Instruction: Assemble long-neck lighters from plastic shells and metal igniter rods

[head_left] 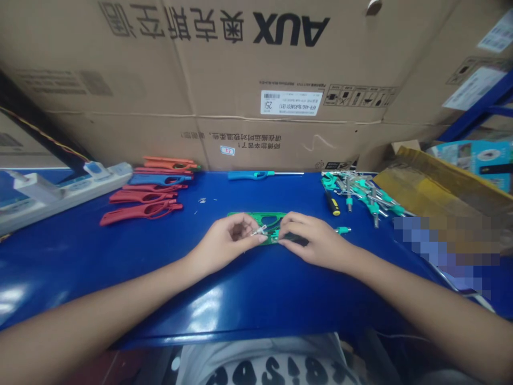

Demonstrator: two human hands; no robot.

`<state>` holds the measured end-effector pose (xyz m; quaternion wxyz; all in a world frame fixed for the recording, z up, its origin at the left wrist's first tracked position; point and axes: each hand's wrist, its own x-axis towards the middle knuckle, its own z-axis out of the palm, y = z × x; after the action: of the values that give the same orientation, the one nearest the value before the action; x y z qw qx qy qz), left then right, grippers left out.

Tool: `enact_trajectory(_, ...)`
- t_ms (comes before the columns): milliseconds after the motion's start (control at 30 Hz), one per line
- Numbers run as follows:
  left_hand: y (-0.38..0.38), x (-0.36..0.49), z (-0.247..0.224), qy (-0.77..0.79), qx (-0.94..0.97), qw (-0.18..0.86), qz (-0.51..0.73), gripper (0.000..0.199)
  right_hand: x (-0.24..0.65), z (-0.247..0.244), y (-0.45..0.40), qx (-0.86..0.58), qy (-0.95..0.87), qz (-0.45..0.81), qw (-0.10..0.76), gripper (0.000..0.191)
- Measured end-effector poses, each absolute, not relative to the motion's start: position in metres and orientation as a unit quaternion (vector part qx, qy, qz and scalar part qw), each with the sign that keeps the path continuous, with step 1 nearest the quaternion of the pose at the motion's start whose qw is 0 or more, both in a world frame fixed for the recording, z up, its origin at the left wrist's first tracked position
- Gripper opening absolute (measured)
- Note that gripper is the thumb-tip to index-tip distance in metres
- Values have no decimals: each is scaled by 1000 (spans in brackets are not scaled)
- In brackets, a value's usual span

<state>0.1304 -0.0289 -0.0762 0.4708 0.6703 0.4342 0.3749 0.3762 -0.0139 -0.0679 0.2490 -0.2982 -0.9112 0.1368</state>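
Observation:
A green lighter handle shell (pixel 252 215) lies on the blue table in front of me, partly covered by both hands. My left hand (pixel 226 239) is at its left side, thumb and fingers closed on a small whitish lighter part (pixel 259 230). My right hand (pixel 315 238) bends over the right side of the shell. Its thumb and fingertips are pinched at a teal lighter nozzle piece (pixel 274 234), whose far teal end (pixel 343 230) shows beyond the hand. The fine contact between fingertips and parts is hard to make out.
Red lighter shells (pixel 138 211) and a blue one (pixel 160 179) are stacked left, near a white power strip (pixel 72 187). A blue lighter (pixel 252 175) lies behind. Right are teal-and-metal nozzles (pixel 372 200), a screwdriver (pixel 332 204) and a yellow-edged box (pixel 436 187). Cardboard (pixel 224 80) walls the back.

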Motion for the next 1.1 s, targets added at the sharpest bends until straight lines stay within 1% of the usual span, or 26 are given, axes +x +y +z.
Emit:
enact_trajectory(100,-29,129,-78,453,685,440,364,29,376,-69,-14,-324,-883,188,282,7)
enact_trajectory(200,-31,128,-79,465,707,399,354,28,376,-69,-14,-333,-866,229,294,8)
enact_trajectory(333,-34,129,-75,457,739,352,349,25,376,-69,-14,-287,-874,281,273,15)
enact_trajectory(433,-35,130,-71,440,764,324,343,21,375,-69,-14,-237,-896,280,252,23)
enact_trajectory(567,-37,129,-71,418,791,295,337,17,375,-70,-14,-233,-898,275,252,27)
enact_trajectory(767,-37,128,-73,387,822,265,324,15,374,-71,-12,-235,-895,278,257,25)
enact_trajectory(933,-36,128,-75,413,805,266,331,14,375,-68,-13,-240,-894,280,254,22)
enact_trajectory(1100,-35,128,-76,414,804,270,329,14,375,-69,-13,-228,-898,284,249,24)
